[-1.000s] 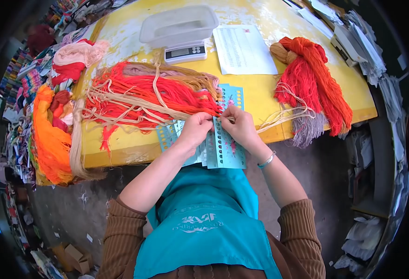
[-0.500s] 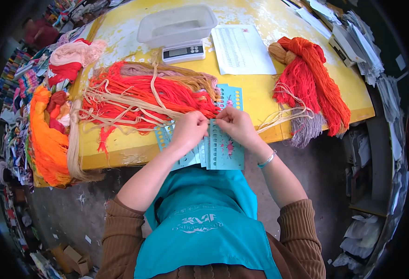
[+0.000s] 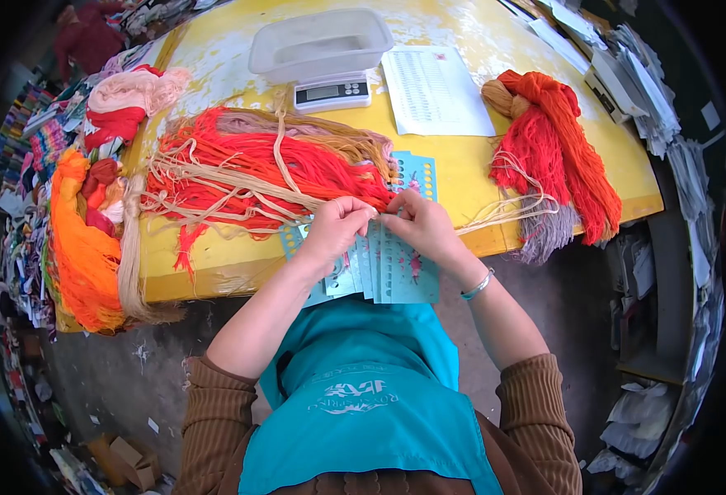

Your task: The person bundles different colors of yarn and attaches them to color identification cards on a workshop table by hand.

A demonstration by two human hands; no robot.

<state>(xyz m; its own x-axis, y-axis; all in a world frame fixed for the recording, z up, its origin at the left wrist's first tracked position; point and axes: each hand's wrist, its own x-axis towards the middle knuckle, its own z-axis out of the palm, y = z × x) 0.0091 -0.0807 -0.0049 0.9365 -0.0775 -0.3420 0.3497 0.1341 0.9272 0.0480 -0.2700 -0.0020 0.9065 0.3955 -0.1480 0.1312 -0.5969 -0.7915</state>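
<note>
My left hand (image 3: 338,227) and right hand (image 3: 419,224) had drifted closer since a second ago, fingers pinched together on a beige yarn strand (image 3: 495,216) right over the teal punched cards (image 3: 396,268) at the surface (image 3: 462,165) edge, so threading looked underway.

Red yarn pile (image 3: 256,169) is blocking my reach leftward; bare yellow tabletop (image 3: 454,161) lying right of that pile is offering passage, bounded farther right by the orange skein (image 3: 557,140).
</note>
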